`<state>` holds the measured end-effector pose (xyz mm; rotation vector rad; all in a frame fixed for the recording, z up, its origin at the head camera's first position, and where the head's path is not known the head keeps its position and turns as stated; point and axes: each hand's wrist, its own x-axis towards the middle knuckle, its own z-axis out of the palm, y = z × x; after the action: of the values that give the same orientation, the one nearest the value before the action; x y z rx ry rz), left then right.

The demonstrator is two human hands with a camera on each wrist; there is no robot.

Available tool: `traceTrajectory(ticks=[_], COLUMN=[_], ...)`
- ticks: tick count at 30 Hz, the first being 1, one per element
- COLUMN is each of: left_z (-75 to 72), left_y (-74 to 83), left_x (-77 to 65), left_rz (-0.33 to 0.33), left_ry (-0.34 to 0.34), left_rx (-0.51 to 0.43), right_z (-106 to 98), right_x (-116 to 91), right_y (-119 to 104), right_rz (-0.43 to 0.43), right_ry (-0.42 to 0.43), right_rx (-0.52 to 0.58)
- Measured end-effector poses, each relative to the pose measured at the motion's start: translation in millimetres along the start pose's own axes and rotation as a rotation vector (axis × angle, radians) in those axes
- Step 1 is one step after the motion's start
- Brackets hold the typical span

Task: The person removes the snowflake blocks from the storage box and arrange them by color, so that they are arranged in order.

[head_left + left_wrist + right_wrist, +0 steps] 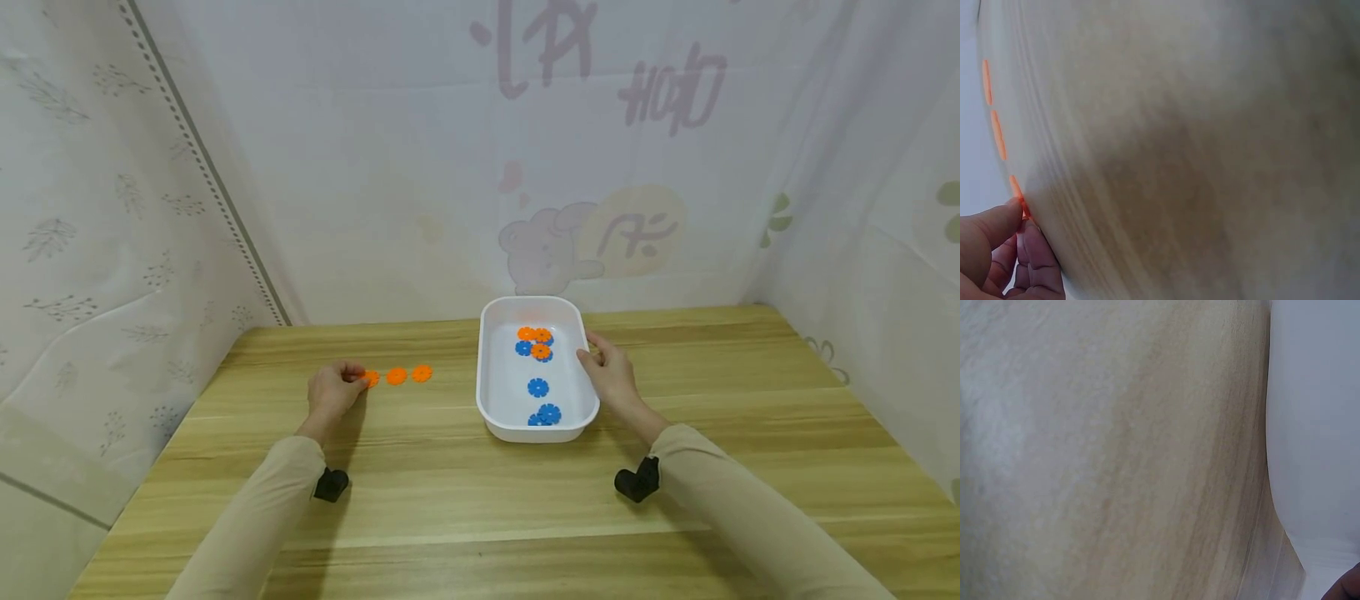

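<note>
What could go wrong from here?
The left grip pinches the leftmost orange disc close to the middle orange disc; a slip might knock that one out of line.

The right grip holds one side of the white tray; a tug could shift the overlapping orange discs and blue discs inside.

Tabletop (450,508) is yellowish wood grain, streaks running mostly sideways beneath the fingers (351,369). Straight past them hangs pale printed fabric (375,208), kinda wrinkly, with a faded pinkish bear (546,250), a cream-yellow circle (637,208) and big mauve lettering (672,90) higher up. Left of the fingers there's a whitish cloth side (97,250) covered in grey leafy sprigs (56,308), with a dark dotted stripe (210,171) slanting down toward the table. Way over to their right, more pale cloth (877,275) with green leaf shapes (780,218). Light's soft, slightly greyish.
</note>
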<state>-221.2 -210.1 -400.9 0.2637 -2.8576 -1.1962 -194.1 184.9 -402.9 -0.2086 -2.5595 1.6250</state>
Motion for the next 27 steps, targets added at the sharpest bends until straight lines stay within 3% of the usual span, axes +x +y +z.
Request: traceTrajectory(ticks=[9,15,19,22,27], left_z=[1.1,8.4,22.2,35.9,61.8], left_y=[-0.4,19.1,44.0,68.2,112.5], left_x=[0.4,-1.3,-5.3,-11.3,-22.4], left_rz=[-0.011,0.062,0.113,0.114,0.114], left_ry=[0.027,0.072,-0.026,-0.129,-0.236], left_rx=[-0.023,-0.077,-0.233,-0.384,-0.582], right_z=[0,0,-1,0,1], right_x=[0,1,2,3,2], right_y=[2,1,0,0,0], right_rz=[0.01,0.006,0.01,0.01,0.007], right_ry=[0.002,0.01,0.015,0.012,0.004], right_rx=[0.0,-0.024,-0.03,-0.028,-0.017])
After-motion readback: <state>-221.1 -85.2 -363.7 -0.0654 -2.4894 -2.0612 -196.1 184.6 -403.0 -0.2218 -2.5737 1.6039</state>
